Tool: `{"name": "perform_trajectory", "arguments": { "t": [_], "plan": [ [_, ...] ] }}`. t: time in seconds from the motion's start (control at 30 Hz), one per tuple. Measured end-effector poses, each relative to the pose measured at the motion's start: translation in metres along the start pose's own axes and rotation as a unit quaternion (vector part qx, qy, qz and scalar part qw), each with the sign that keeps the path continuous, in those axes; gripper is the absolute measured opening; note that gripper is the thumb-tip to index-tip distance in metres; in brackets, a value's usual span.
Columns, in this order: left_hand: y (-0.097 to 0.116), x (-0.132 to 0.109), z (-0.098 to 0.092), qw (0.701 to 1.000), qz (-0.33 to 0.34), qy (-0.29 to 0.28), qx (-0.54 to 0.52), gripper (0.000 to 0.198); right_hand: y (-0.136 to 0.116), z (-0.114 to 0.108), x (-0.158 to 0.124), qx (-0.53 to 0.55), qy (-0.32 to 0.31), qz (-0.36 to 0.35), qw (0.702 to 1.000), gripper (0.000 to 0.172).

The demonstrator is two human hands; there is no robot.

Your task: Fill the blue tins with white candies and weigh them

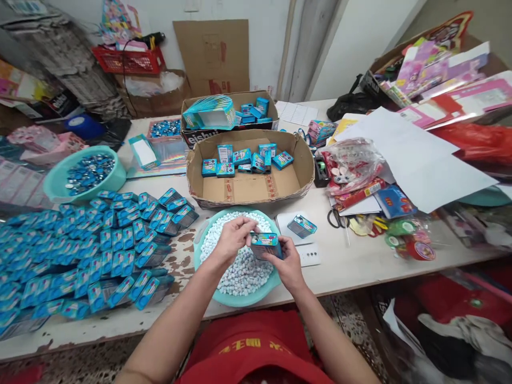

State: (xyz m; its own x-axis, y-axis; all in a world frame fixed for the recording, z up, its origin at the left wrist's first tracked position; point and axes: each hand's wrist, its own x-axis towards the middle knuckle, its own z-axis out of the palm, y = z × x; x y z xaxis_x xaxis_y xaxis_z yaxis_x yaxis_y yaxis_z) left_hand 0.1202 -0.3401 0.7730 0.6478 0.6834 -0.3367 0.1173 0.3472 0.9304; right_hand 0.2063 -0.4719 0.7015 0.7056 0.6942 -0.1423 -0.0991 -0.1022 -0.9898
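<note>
Both my hands are over a teal bowl [208,269] full of small white candies [240,274]. My right hand [288,265] is closed around a small blue box [264,244], held just above the candies. My left hand [233,238] pinches at the top left end of that same box, fingers bunched. Left of the bowl, several flat blue boxes [100,250] lie in overlapping rows on the table. One more blue box [302,226] rests on a white card to the right of the bowl.
A shallow cardboard tray [248,189] with several blue boxes stands behind the bowl, a second carton [228,114] farther back. A teal basin [56,184] of shiny pieces sits at the left. Scissors [338,217], tape rolls [408,240], papers and packets crowd the right side.
</note>
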Motion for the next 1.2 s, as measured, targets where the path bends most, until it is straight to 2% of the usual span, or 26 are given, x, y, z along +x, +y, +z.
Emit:
{"name": "perform_trajectory", "arguments": {
  "t": [0.1, 0.17, 0.23, 0.3, 0.4, 0.47, 0.53, 0.6, 0.67, 0.7, 0.77, 0.8, 0.83, 0.87, 0.9, 0.97, 1.03, 1.1, 1.2],
  "plan": [
    [-0.006, 0.007, -0.014, 0.996, 0.032, 0.073, 0.034, 0.022, 0.004, -0.001, -0.001, 0.086, -0.005, 0.016, 0.996, 0.051],
    [-0.012, 0.011, -0.026, 0.986, 0.053, 0.077, 0.138, 0.016, 0.007, -0.002, -0.003, 0.117, 0.001, 0.018, 0.993, 0.051],
    [-0.015, 0.009, -0.036, 0.965, 0.070, 0.048, 0.247, 0.016, 0.008, 0.001, -0.005, 0.116, 0.001, 0.011, 0.993, 0.051],
    [-0.010, 0.000, -0.042, 0.947, 0.091, 0.022, 0.308, 0.027, 0.007, 0.008, -0.007, 0.104, -0.004, 0.000, 0.995, 0.049],
    [0.006, -0.023, -0.044, 0.926, 0.088, -0.065, 0.360, 0.047, 0.002, 0.028, -0.009, 0.083, -0.003, -0.016, 0.996, 0.046],
    [0.017, -0.038, -0.045, 0.904, 0.086, -0.106, 0.406, 0.052, -0.004, 0.044, -0.012, 0.074, -0.026, -0.029, 0.997, 0.044],
    [0.024, -0.050, -0.048, 0.880, 0.106, -0.085, 0.455, 0.047, -0.012, 0.055, -0.016, 0.069, -0.078, -0.055, 0.993, 0.044],
    [0.028, -0.060, -0.059, 0.862, 0.129, -0.016, 0.490, 0.044, -0.020, 0.056, -0.019, 0.050, -0.114, -0.097, 0.987, 0.052],
    [0.030, -0.069, -0.080, 0.837, 0.137, 0.098, 0.520, 0.046, -0.022, 0.041, -0.017, 0.014, -0.092, -0.131, 0.987, 0.056],
    [0.030, -0.073, -0.093, 0.814, 0.132, 0.174, 0.539, 0.048, -0.021, 0.028, -0.015, -0.005, -0.054, -0.135, 0.989, 0.053],
    [0.026, -0.078, -0.123, 0.747, 0.084, 0.306, 0.584, 0.051, -0.010, -0.006, -0.006, -0.036, 0.064, -0.117, 0.990, 0.043],
    [0.021, -0.078, -0.137, 0.715, 0.041, 0.345, 0.607, 0.053, -0.002, -0.026, 0.000, -0.049, 0.140, -0.100, 0.984, 0.042],
    [0.014, -0.076, -0.151, 0.691, -0.007, 0.360, 0.627, 0.055, 0.008, -0.045, 0.007, -0.062, 0.214, -0.083, 0.971, 0.046],
    [0.004, -0.073, -0.162, 0.678, -0.054, 0.358, 0.640, 0.056, 0.018, -0.062, 0.015, -0.078, 0.270, -0.068, 0.957, 0.055],
    [-0.008, -0.069, -0.171, 0.674, -0.092, 0.347, 0.646, 0.056, 0.028, -0.077, 0.023, -0.097, 0.290, -0.051, 0.951, 0.065],
    [-0.034, -0.057, -0.182, 0.683, -0.135, 0.323, 0.642, 0.056, 0.046, -0.096, 0.039, -0.128, 0.271, -0.018, 0.954, 0.082],
    [-0.058, -0.046, -0.185, 0.698, -0.148, 0.313, 0.626, 0.055, 0.061, -0.102, 0.055, -0.146, 0.224, 0.004, 0.963, 0.088],
    [-0.074, -0.039, -0.184, 0.709, -0.159, 0.326, 0.604, 0.056, 0.072, -0.101, 0.069, -0.148, 0.186, 0.018, 0.971, 0.077],
    [-0.078, -0.038, -0.180, 0.707, -0.157, 0.358, 0.589, 0.059, 0.074, -0.096, 0.084, -0.138, 0.154, 0.027, 0.978, 0.052]
  ]
}}
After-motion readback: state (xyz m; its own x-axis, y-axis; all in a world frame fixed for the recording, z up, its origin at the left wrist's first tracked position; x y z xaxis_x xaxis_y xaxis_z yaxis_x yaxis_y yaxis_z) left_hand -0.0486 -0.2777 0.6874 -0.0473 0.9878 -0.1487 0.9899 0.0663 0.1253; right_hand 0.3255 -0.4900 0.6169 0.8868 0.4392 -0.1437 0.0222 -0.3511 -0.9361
